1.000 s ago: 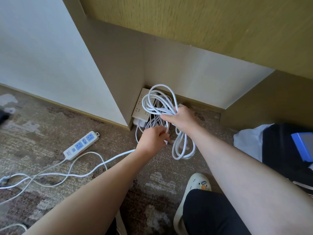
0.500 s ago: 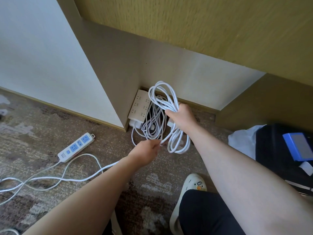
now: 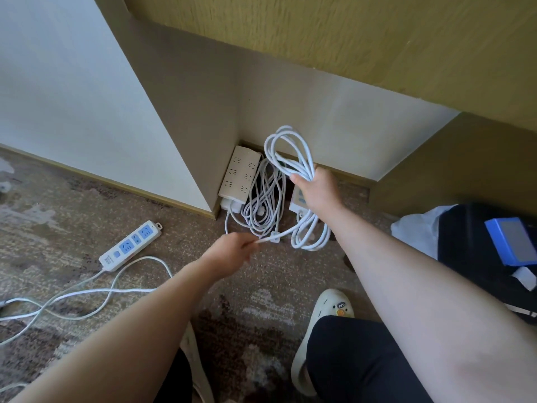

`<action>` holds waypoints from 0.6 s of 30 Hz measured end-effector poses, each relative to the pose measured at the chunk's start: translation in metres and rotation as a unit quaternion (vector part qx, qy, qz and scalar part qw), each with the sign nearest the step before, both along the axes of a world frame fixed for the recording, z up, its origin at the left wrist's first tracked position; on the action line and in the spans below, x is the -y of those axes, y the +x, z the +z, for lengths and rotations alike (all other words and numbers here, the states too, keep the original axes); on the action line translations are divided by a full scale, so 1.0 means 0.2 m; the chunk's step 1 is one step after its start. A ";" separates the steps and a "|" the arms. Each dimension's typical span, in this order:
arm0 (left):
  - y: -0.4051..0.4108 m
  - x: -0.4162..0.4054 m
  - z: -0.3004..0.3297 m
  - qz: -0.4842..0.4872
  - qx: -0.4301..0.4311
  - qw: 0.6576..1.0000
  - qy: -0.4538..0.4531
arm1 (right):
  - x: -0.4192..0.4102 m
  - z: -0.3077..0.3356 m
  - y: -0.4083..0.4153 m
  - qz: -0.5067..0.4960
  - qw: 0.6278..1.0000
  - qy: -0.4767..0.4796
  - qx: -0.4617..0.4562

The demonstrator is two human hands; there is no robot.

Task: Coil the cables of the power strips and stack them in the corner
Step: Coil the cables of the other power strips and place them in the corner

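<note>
My right hand (image 3: 318, 191) grips a coil of white cable (image 3: 286, 154) whose loops stick up above the fist and hang down below it (image 3: 309, 237). Its power strip (image 3: 297, 200) hangs partly hidden behind that hand. My left hand (image 3: 232, 251) pinches the free end of this cable near a small white clip (image 3: 274, 237), pulling it taut to the lower left. In the corner lies a beige power strip (image 3: 239, 174) with its coiled white cable (image 3: 263, 205) beside it. A white strip with blue sockets (image 3: 130, 245) lies on the carpet at left, its cable (image 3: 87, 295) loose.
Brown patterned carpet (image 3: 261, 286) covers the floor. A white wall panel stands at left and wood panelling behind the corner. A dark bag (image 3: 479, 257) with a blue box (image 3: 513, 241) sits at right. My slipper (image 3: 322, 321) and knee are at the bottom.
My left hand has drawn back down and to the left from the coil, pulling the cable end out straight. My right hand keeps its hold on the coil.
</note>
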State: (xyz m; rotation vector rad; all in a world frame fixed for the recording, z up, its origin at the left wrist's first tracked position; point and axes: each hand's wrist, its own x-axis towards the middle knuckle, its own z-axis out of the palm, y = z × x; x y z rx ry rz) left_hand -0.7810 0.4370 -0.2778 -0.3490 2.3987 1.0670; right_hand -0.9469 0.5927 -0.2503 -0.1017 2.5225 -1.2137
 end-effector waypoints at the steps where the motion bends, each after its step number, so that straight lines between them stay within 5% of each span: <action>1: 0.02 0.05 -0.01 0.010 0.005 1.000 0.003 | -0.01 0.01 -0.01 -0.007 1.000 -0.005 -0.003; 11: 0.32 0.55 -0.02 0.115 0.060 0.992 0.004 | -0.10 0.03 -0.05 -0.024 0.999 0.010 -0.026; 14: 0.22 0.42 0.06 0.028 0.046 0.997 -0.049 | -0.05 0.00 -0.03 0.032 0.999 0.022 -0.024; 18: 0.00 0.16 0.25 -0.070 -0.092 0.992 -0.057 | -0.02 -0.02 0.00 0.138 0.983 0.105 -0.057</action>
